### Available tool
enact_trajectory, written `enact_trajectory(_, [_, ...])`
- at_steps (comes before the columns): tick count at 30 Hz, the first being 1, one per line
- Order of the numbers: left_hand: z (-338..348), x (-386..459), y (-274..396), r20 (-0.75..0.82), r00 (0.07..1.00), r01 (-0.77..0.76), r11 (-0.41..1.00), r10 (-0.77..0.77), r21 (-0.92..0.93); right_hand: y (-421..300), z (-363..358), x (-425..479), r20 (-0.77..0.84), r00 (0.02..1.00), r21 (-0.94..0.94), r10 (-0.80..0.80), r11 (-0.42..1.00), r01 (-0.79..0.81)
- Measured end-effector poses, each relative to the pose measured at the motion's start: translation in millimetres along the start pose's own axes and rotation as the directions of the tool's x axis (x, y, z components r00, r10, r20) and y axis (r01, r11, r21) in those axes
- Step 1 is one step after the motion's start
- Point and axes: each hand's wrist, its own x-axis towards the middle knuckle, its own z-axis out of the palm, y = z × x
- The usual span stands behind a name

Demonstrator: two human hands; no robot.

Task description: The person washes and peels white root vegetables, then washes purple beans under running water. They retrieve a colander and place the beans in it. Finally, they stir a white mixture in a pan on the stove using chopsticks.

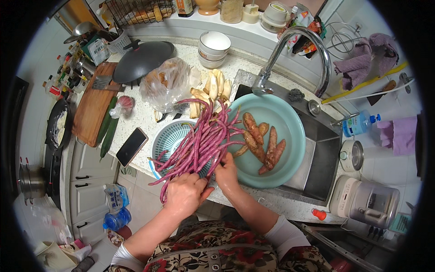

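Note:
A large heap of purple long beans (200,146) lies across a light-blue plastic colander (168,136), with some ends hanging past its rim. My left hand (186,191) is curled over the beans at the colander's near edge, gripping them. On the right side of the bundle, my right hand (227,174) has its fingers bent round bean ends; its fingertips are partly hidden. To the right, a pale green plastic basin (290,146) of water holds several sweet potatoes (252,128). A few bean tips reach over the basin's left rim.
The basin stands over a steel sink (317,163) beneath a curved chrome faucet (319,51). Oyster mushrooms (213,85), a plastic bag (166,85), stacked bowls (214,47) and a wok lid (144,59) stand behind. Leftward are a smartphone (132,147), cucumbers (108,132) and a cutting board (91,108) bearing a cleaver (102,82).

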Motion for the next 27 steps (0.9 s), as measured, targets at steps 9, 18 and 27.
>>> enact_trajectory(9, [26,17,-3,0.027,0.986,0.158,0.979,-0.163,0.130,-29,-22,1,0.368,0.838,0.353,0.402,0.774,-0.526])
enact_trajectory(18, [18,19,-21,0.084,0.971,0.230,0.971,-0.224,-0.061,-16,-24,-15,0.796,0.481,-0.128,0.367,0.879,-0.460])
enact_trajectory(27, [18,23,-37,0.149,0.980,0.164,0.966,-0.135,-0.198,-17,-130,-18,0.735,0.632,-0.417,0.247,0.899,0.134])
